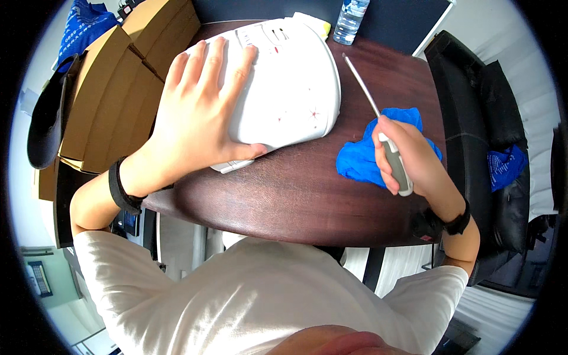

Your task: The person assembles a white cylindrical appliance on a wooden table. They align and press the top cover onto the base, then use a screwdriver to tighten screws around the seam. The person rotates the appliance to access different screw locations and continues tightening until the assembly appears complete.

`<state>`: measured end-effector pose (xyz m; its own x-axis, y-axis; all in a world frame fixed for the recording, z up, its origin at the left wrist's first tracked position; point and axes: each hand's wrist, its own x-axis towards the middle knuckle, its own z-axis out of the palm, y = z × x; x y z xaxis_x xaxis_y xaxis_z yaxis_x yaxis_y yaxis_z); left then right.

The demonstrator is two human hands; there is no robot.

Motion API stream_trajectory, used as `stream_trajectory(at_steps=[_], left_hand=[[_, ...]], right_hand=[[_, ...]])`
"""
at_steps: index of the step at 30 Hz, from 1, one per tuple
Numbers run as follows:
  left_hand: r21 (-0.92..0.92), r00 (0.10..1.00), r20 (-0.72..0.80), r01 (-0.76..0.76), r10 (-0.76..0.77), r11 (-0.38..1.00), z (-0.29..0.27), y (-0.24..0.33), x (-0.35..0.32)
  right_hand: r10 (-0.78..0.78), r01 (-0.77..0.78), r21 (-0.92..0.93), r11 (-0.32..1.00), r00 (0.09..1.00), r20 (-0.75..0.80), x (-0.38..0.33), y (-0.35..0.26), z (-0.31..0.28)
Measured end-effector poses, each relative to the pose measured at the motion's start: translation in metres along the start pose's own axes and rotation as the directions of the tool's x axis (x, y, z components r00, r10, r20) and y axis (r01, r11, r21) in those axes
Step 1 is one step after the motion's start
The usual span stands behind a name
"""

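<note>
A white rounded plastic appliance casing (290, 89) with small red flower prints lies on the dark wooden table. My left hand (204, 106) rests on its left part with fingers spread, the thumb by the near edge. In my right hand (408, 154) is a screwdriver (362, 84) with a grey and white handle and a long metal shaft. Its tip points away from me, beside the casing and apart from it. A crumpled blue cloth (361, 160) lies on the table under my right hand. The casing's underside is hidden.
Cardboard boxes (109, 94) stand along the left side. At the far edge are a clear water bottle (351, 22) and a yellow-white packet or cloth (313, 25) behind the casing. A black sofa (473, 136) stands right of the table (254, 201).
</note>
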<state>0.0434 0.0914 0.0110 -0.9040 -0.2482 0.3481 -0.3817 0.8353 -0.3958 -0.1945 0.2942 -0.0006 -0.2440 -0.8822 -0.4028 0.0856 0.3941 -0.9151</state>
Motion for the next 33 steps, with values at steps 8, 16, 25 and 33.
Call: stream_trajectory(at_steps=[8,16,25,33], left_hand=[[-0.078,0.993,-0.103,-0.068,0.060,0.995,0.029,-0.032,0.022],[0.012,0.971,-0.193,-0.140,0.140,0.990,0.038,-0.021,0.042],[0.074,0.955,-0.294,-0.007,0.028,0.997,0.059,0.051,0.020],[-0.064,0.973,-0.230,-0.048,0.032,0.997,0.044,0.048,0.019]], right_hand=[[-0.088,0.089,0.025,0.996,0.995,-0.048,-0.003,0.001,-0.003],[-0.139,0.143,0.029,0.989,0.984,-0.113,0.029,0.004,-0.008],[-0.110,0.114,0.032,0.993,0.989,-0.096,0.009,0.011,-0.010],[-0.060,0.056,-0.043,0.997,0.995,-0.085,0.001,0.038,0.001]])
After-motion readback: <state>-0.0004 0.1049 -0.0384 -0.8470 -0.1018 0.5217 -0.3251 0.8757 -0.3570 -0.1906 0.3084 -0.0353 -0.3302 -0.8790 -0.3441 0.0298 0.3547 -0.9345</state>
